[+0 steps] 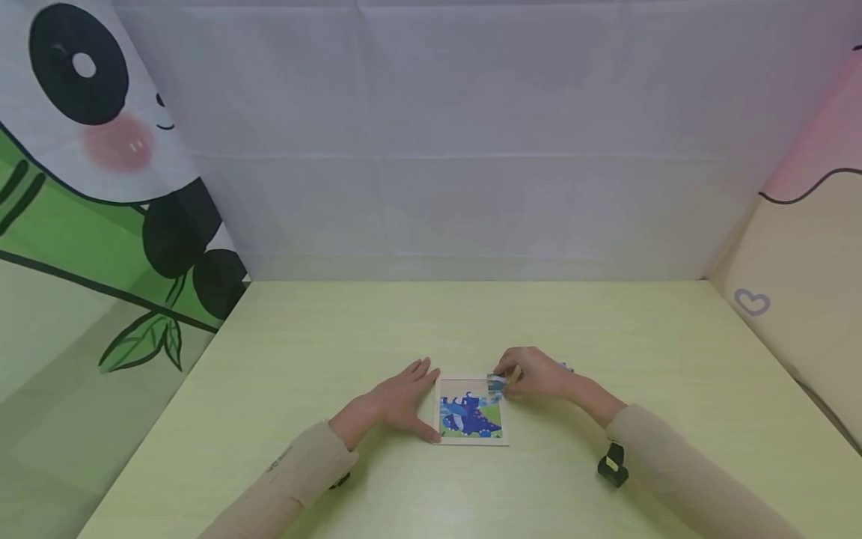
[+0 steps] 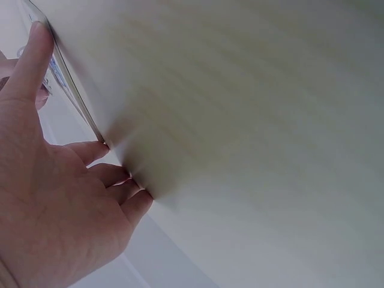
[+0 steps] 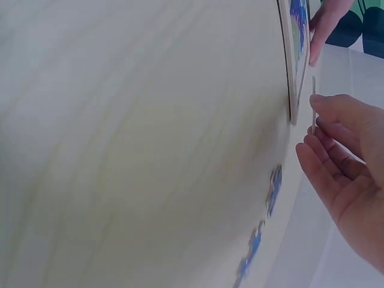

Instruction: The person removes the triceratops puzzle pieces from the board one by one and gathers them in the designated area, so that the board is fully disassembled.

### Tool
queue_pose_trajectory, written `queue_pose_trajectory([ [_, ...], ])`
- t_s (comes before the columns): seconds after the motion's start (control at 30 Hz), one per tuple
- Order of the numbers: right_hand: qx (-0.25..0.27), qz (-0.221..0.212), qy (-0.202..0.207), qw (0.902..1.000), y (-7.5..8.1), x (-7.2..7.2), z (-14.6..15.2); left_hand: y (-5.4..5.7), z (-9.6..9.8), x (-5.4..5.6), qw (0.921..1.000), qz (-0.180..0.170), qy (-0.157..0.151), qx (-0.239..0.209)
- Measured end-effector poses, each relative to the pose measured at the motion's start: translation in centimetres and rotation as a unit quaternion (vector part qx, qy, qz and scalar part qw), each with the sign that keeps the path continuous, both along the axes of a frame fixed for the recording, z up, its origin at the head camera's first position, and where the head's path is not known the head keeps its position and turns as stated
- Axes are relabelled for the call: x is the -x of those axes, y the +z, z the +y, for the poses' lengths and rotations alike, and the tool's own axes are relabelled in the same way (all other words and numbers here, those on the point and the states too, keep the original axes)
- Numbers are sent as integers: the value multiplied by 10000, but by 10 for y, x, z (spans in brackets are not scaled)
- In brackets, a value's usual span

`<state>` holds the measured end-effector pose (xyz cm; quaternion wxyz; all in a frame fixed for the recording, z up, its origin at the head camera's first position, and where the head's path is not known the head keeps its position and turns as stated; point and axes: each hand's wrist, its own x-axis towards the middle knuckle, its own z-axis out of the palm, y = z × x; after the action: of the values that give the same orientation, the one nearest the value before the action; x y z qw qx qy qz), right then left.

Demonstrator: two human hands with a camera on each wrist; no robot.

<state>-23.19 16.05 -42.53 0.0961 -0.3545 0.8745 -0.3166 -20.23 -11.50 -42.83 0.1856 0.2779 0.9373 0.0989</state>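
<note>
1. Working at a square wooden puzzle tray, lying flat in the lower middle of the head view on a pale yellow surface.
2. Showing a blue dinosaur picture across the lower part of the tray, with bare wood along much of the upper part.
3. Pinching a puzzle piece between the thumb and fingers of the right hand, at the tray's upper right corner in the head view; appearing edge-on in the right wrist view, near the tray's rim, and leaving any contact with the tray unclear.
4. Resting the left hand open along the tray's left side, with fingers spread and mostly straight, touching the lower left corner with the thumb and reaching the upper left corner with the index finger.
5. Lying on the surface as two loose blue pieces in the lower right of the right wrist view; peeping out only slightly beyond the right hand in the head view.
6. Wearing beige sleeves, entering from the bottom of the head view, with a small black device at the right cuff.
7. Rising behind the surface as a creased pale grey sheet, spanning the upper middle.
8. Displaying a panda-like cartoon print at upper left and a purple heart outline at right.
</note>
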Motion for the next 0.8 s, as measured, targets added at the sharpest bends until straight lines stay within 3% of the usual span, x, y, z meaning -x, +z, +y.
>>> queue_pose_trajectory([
  [0.17,-19,276,-78,9996,3,3,20,4,1,-1,10000,10,-14,-28],
  [0.33,18,172,-259,9995,6,4,44,-3,0,1,10000,56,-1,-15],
  [0.5,58,370,-430,9984,5,3,68,-3,0,1,9999,102,10,17],
  [0.8,-158,515,-1041,9931,6,-2,106,-5,0,-2,9998,163,74,-104],
])
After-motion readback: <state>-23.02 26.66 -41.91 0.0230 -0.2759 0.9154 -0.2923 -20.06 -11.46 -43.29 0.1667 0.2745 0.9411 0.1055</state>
